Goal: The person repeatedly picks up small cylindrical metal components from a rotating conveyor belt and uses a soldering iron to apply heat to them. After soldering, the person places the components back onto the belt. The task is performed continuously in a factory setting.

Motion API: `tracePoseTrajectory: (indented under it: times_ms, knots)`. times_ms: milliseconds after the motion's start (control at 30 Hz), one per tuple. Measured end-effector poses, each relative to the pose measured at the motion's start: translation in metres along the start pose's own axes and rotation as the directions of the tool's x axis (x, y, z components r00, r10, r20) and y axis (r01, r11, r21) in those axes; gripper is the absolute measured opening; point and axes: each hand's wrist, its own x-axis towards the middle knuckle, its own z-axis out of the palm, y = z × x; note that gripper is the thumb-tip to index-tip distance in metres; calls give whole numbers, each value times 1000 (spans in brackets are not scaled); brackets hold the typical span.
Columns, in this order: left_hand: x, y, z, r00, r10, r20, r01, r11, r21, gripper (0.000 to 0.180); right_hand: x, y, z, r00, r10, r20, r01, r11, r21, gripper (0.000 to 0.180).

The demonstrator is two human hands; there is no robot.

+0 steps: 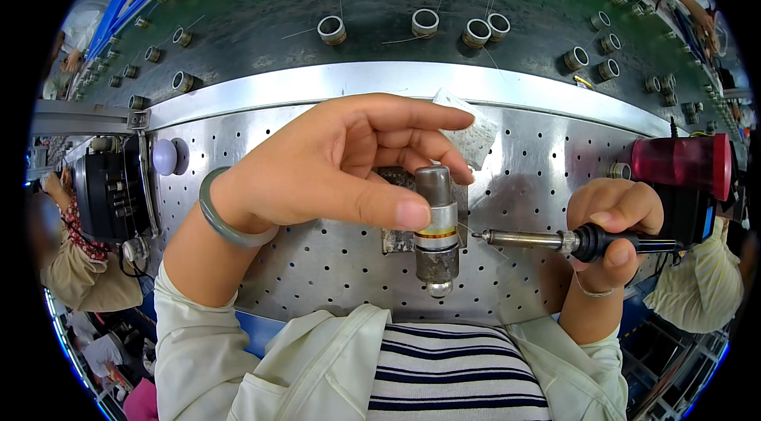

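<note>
Metal cylinder (437,219) with a yellow-orange band around its middle sits on the near part of the table (333,266), in front of the person's striped shirt. The left hand (341,153) is spread loosely around its upper part, thumb on the near side and fingers curved beyond; whether the skin touches the metal, I cannot tell. The right hand (622,203) pinches the black handle of a soldering iron (527,239), whose tip points left, just beside the banded part. A dark block (398,240) shows behind the cylinder. A grey-green bangle (212,203) circles the left wrist. Farther out, a purple ball (164,157) and a black device (111,199) are at the left, a red, see-through container (674,163) at the right. Beyond a pale metal rail (396,78), short metal rings (334,39), some with thin wires, stand on a dark green surface (254,48)
</note>
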Motion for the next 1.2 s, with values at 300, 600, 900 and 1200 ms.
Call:
tracePoseTrajectory:
  times_ms: [300,600,900,1200]
  knots:
    - [-1,7,3,994,-101,41,101,995,7,70,0,-1,-3,994,32,100,-33,999,7,23]
    - [0,6,3,993,-100,60,102,994,-27,71,1,-2,-2,997,40,70,-40,999,-13,23]
    - [1,6,4,993,-106,57,108,994,-33,72,-1,1,3,999,47,15,-47,999,-21,25]
    - [1,1,5,996,-81,47,81,997,-10,74,0,-1,2,998,65,10,-64,997,-30,24]
